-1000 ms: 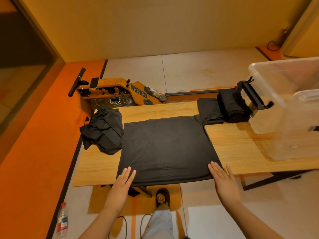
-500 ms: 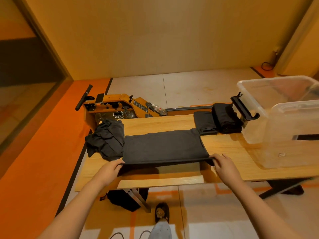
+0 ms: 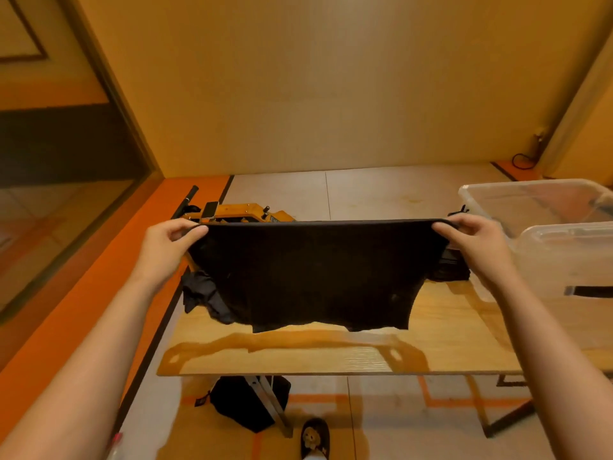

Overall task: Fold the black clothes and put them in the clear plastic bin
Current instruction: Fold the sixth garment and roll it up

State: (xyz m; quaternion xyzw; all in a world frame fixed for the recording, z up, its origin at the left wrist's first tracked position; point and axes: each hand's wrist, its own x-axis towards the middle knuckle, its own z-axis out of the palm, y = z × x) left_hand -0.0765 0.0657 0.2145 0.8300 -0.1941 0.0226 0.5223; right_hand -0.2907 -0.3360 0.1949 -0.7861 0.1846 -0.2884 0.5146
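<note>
Wooden table [image 3: 331,356] stands before a tan wall. Head view: left hand [image 3: 166,242] and right hand [image 3: 477,240] each pinch a top corner of the black shirt [image 3: 315,273], held taut above the table's middle, hem hanging loose. Clear plastic bin [image 3: 564,254] sits at the right edge. Risk: hanging layers may slip apart on lowering, spoiling the fold, or snag the crumpled black pile [image 3: 199,290] at the left edge.

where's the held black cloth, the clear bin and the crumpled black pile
held black cloth [image 3: 315,273], head view, middle of the hanging panel
clear bin [image 3: 530,183], head view, far rim
crumpled black pile [image 3: 199,290], head view, part showing left of cloth
</note>
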